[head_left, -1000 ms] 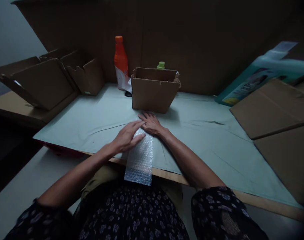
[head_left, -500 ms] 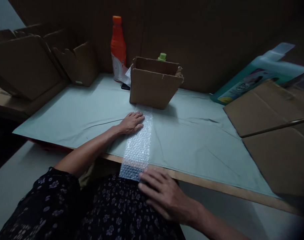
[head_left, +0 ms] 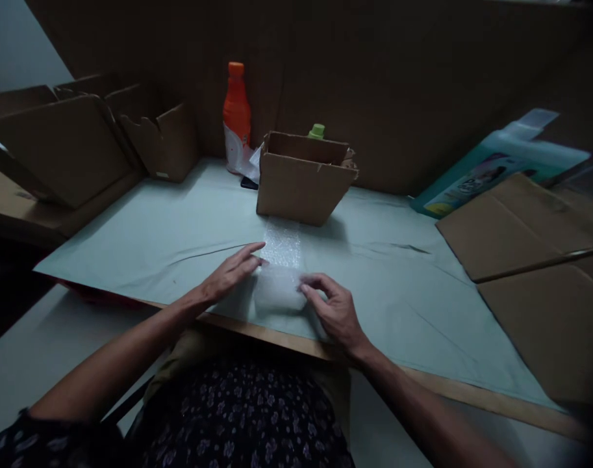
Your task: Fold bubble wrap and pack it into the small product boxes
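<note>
A strip of clear bubble wrap [head_left: 282, 260] lies on the pale green table cover [head_left: 179, 227], its near end folded up onto the table. My left hand [head_left: 230, 273] rests at the strip's left edge, fingers stretched out and touching it. My right hand [head_left: 332, 309] pinches the folded near end of the strip at its right side. An open brown cardboard box [head_left: 301, 179] stands just beyond the strip's far end.
An orange bottle [head_left: 236, 114] and a green cap [head_left: 316, 130] stand behind the box. Folded cardboard boxes [head_left: 82, 140] lie at the left. Flat cardboard sheets [head_left: 525, 224] and a teal jug [head_left: 495, 172] are at the right. The table's wooden edge [head_left: 423, 383] runs near me.
My right hand has lifted the hanging near end of the bubble wrap off my lap and folded it up onto the table. My left hand has shifted slightly toward me along the strip.
</note>
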Motion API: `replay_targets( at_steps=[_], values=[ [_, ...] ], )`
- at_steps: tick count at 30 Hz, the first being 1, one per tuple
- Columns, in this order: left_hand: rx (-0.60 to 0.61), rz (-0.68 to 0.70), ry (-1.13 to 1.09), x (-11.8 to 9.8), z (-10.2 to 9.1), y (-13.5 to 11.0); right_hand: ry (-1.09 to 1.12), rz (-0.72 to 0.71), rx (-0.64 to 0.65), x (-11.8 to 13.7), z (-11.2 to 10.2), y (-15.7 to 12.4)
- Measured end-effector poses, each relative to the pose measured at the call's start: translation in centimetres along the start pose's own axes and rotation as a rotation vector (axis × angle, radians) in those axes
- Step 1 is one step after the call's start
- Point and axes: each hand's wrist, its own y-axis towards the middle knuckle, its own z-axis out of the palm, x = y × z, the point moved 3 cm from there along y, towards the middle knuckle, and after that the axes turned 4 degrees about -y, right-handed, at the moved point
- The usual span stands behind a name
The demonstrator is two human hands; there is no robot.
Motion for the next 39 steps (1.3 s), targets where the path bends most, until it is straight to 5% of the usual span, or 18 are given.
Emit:
replay_targets(
  at_steps=[6,9,12,15,18,24,28,32,35,39],
  values=[
    [-0.140,-0.130,0.188,1.5,2.6,0.5,-0.071,0.036,0.003,-3.6,0.7,3.8],
    [-0.144,-0.165,0.395,2.4,2.6,1.2,-0.267,-0.076,-0.018,-3.5,-0.2,2.9],
    [-0.100,-0.164,0.511,2.9,2.4,1.5,-0.403,-0.274,0.094,-2.2,-0.7,1.3],
    [-0.092,-0.118,0.570,3.1,2.4,1.6,-0.497,-0.431,0.248,-1.3,0.2,0.3],
    [-0.179,0.015,0.560,2.6,2.1,1.1,-0.511,-0.480,0.252,-1.3,1.3,0.6],
    [-0.123,0.275,0.490,0.5,2.2,-2.6,-0.275,-0.323,0.200,-1.2,1.3,1.1],
    [-0.136,0.172,0.431,0.6,2.6,-3.0,-0.210,-0.202,0.197,-0.8,0.3,0.9],
    [-0.171,0.057,0.486,1.7,2.6,-1.6,-0.395,-0.422,0.035,-0.1,-0.5,0.6],
    [-0.201,0.107,0.594,2.0,2.7,-0.8,-0.549,-0.546,0.128,-0.2,0.4,0.6],
    [-0.241,0.270,0.671,1.1,2.9,-1.1,-0.551,-0.537,0.177,-0.5,1.6,1.3]
  ],
)
